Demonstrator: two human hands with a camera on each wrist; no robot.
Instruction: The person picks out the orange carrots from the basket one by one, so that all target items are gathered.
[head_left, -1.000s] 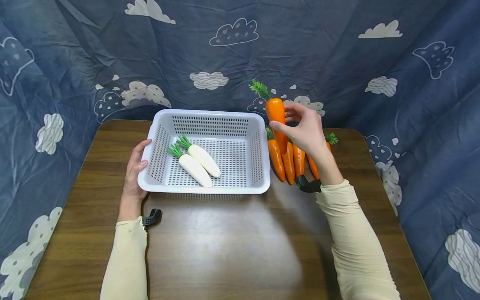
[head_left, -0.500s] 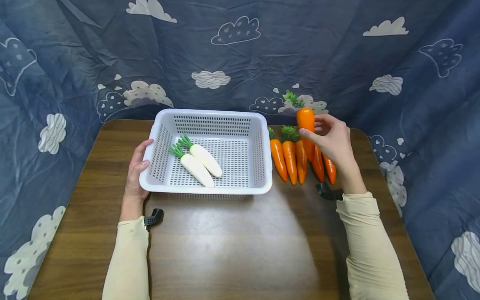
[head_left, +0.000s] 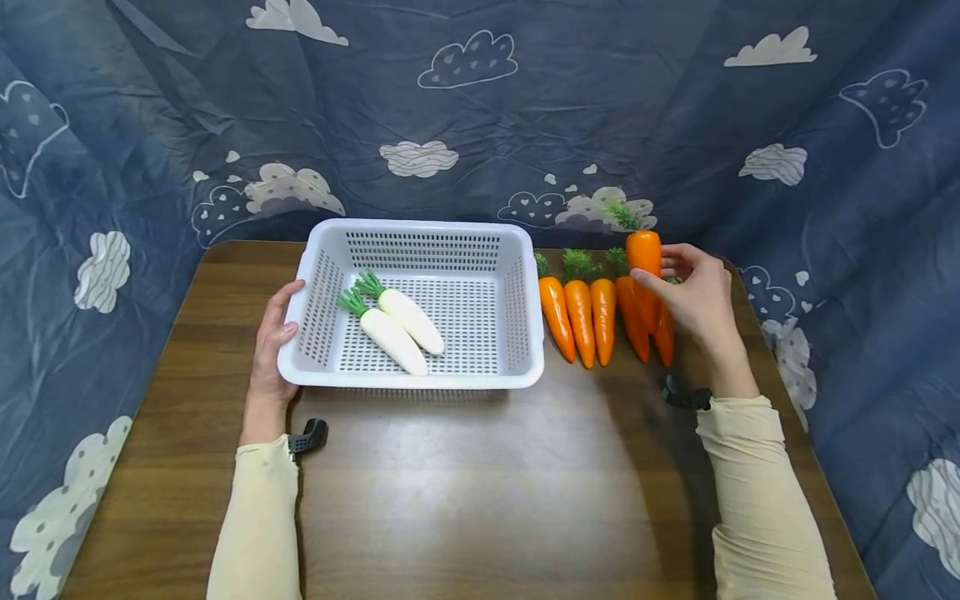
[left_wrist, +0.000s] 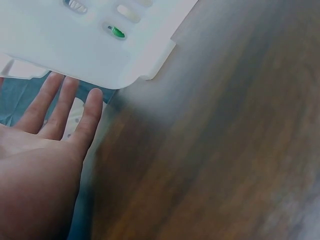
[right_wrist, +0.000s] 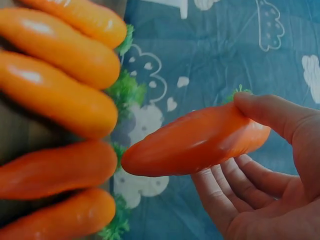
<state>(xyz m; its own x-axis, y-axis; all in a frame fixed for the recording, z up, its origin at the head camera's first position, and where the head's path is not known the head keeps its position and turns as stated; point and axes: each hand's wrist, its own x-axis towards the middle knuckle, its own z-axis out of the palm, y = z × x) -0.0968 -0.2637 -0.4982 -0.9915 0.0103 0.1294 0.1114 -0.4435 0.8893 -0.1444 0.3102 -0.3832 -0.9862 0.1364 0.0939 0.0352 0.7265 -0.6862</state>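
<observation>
In the head view my right hand (head_left: pixel 703 296) pinches an orange carrot (head_left: pixel 643 252) between thumb and fingers, its green top up, above the right end of a row of carrots (head_left: pixel 581 321). The right wrist view shows this carrot (right_wrist: pixel 195 142) angled with its tip toward the row. My left hand (head_left: pixel 270 346) touches the left rim of a white slotted basket (head_left: pixel 408 381); its fingers reach out straight to the rim in the left wrist view. Two white radishes (head_left: pixel 408 319) with green leaves lie side by side in the basket's left half.
The carrots lie side by side along the back of the brown wooden table (head_left: pixel 450 500), close to the basket's right side. Behind the table hangs a dark blue cloth (head_left: pixel 360 100) with a cloud pattern.
My right hand has carried the carrot rightward and lower, from beside the basket to over the row's right end. The left hand and basket have stayed in place.
</observation>
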